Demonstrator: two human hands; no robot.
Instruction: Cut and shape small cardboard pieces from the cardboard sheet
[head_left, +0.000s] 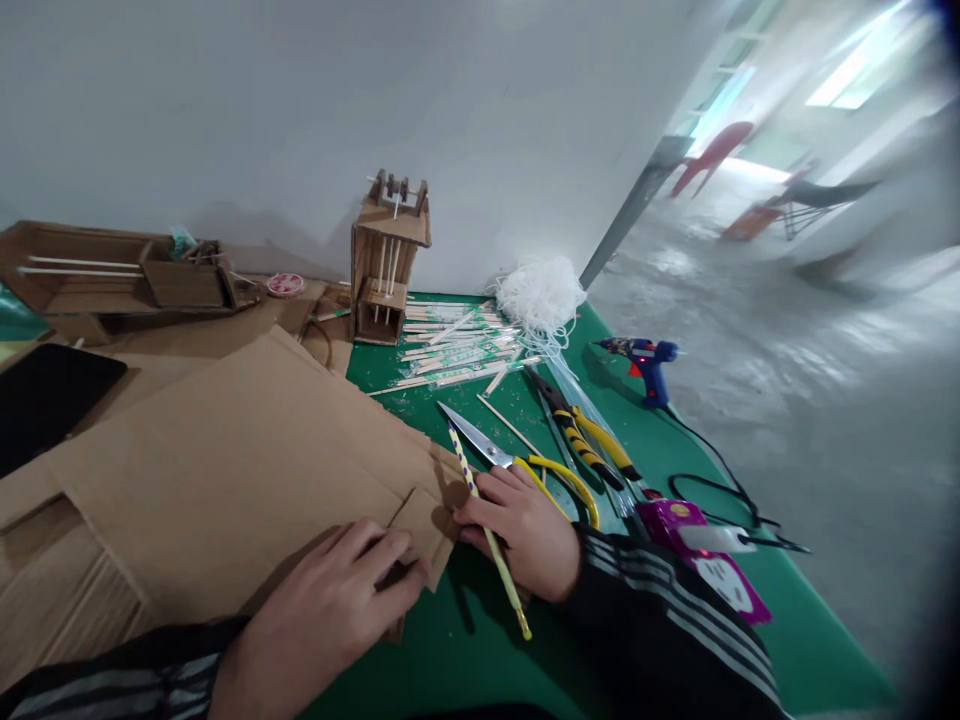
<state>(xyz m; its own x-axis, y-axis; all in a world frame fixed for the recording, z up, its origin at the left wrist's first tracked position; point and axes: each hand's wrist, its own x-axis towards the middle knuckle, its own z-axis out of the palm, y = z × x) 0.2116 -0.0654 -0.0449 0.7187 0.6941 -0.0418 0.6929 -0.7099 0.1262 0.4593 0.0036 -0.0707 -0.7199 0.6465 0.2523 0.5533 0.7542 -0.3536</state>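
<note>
My left hand [337, 595] is closed on a small cardboard piece [427, 525], thumb and fingers at its left edge. The piece lies at the near corner of a large cardboard sheet [247, 460]. In my right hand [529, 530] a yellow pencil with dark dots [496, 550] rests between the fingers, its patterned end pointing away from me. The fingertips of that hand touch the right edge of the small piece. Scissors with yellow handles [480, 435] lie just beyond my right hand, their blades apart. What lies under my left palm is hidden.
Pliers [577, 430], a blue glue gun [649, 365] with a cord, and a purple box [705, 560] stand to the right. Wrapped sticks [457, 345], white string [540, 295] and cardboard models [390, 250] line the back. A black phone [52, 400] lies left on the green table [795, 620].
</note>
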